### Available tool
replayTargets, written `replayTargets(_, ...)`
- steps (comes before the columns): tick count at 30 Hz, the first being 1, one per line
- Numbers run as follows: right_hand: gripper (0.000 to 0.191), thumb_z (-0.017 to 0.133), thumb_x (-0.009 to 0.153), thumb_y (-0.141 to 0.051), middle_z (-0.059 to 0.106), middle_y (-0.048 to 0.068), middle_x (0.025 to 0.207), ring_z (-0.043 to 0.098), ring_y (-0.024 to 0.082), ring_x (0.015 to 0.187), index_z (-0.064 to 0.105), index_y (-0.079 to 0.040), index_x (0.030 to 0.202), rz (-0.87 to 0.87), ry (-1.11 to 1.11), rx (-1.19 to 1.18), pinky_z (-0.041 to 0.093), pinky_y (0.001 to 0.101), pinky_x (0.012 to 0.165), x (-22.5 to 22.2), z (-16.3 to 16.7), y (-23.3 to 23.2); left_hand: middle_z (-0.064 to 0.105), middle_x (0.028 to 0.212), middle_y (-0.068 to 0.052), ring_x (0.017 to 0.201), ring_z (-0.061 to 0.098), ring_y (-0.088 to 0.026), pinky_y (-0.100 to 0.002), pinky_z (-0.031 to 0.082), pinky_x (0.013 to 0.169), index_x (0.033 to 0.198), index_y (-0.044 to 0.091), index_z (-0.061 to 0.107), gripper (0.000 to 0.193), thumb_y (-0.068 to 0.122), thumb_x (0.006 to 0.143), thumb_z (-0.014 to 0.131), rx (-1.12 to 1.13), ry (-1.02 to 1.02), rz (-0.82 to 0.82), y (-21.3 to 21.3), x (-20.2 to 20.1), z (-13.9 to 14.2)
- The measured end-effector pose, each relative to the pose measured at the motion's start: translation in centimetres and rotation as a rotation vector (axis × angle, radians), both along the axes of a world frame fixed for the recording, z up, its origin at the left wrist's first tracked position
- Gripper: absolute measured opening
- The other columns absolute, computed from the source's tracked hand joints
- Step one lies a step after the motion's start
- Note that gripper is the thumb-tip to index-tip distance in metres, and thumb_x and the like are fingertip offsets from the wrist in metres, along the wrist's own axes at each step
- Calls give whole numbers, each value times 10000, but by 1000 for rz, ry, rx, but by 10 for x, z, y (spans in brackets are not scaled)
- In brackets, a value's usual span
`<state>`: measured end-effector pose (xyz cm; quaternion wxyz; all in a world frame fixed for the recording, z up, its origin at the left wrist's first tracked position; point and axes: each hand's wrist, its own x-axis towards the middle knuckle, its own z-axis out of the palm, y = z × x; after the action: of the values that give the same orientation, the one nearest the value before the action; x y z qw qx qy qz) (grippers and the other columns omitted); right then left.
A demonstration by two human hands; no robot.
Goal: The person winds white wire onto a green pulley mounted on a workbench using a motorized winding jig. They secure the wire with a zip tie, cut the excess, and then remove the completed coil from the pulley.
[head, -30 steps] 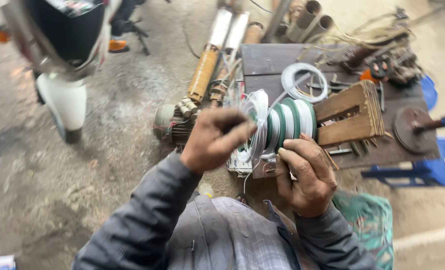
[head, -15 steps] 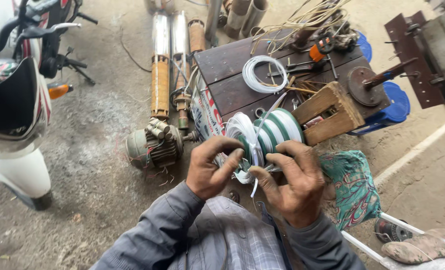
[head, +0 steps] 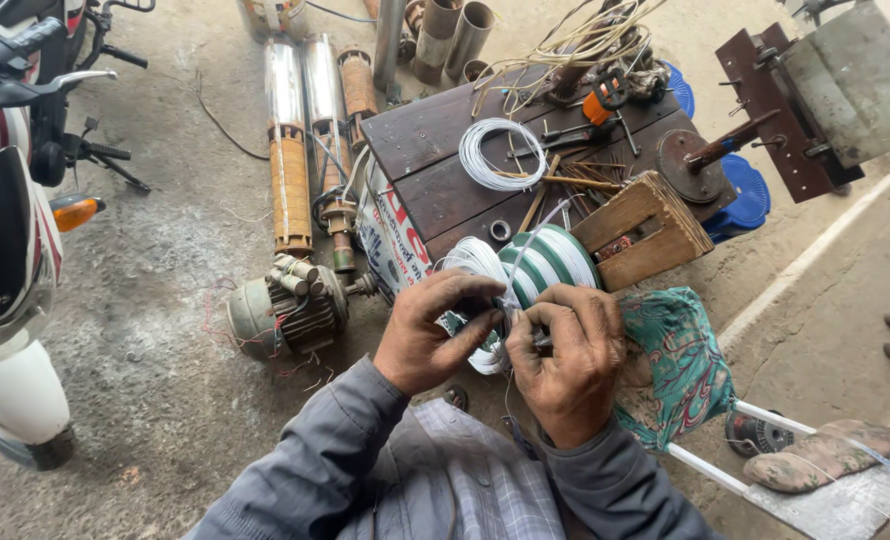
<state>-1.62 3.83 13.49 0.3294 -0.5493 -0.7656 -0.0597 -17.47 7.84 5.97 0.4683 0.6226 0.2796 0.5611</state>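
Note:
A green former wound with white wire coils [head: 540,262] lies at the near edge of a dark wooden worktable [head: 435,135]. My left hand [head: 430,330] pinches the white wire at the leftmost coil [head: 470,262]. My right hand [head: 570,355] sits close beside it, fingers closed on the same wire bundle just under the former. A wooden block frame [head: 645,230] butts against the former's right end. A thin white strand rises from my hands toward the table.
A loose white wire loop [head: 500,150], sticks and an orange tool [head: 605,100] lie on the table. Electric motor [head: 280,310] and pump cylinders [head: 290,150] rest on the floor at left. Scooter [head: 10,250] far left. Winding machine [head: 805,100], teal cloth [head: 680,365] right.
The view swung left and nearer. My left hand came down from above the coils, and both hands now meet at the front of the former, pinching the wire.

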Motion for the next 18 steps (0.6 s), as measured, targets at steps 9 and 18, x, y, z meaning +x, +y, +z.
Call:
replayTargets(9, 259, 741, 875, -44, 676, 122, 1005, 648, 298, 910, 647, -21, 1115, 48, -27, -59, 520, 439, 838, 14, 12, -1, 692, 943, -78, 869, 693, -153, -296, 574, 774, 1030, 16, 664, 228, 61, 871, 822, 31, 10, 67, -4, 3, -1)
replayTargets(18, 433, 698, 847, -2, 671, 186, 1029, 665, 371, 955, 589, -4, 1266, 461, -205, -277, 544, 462, 814, 14, 48, 34, 684, 884, -51, 800, 673, -118, -283, 583, 753, 1137, 19, 586, 432, 134, 822, 857, -129, -24, 50, -1, 7, -10)
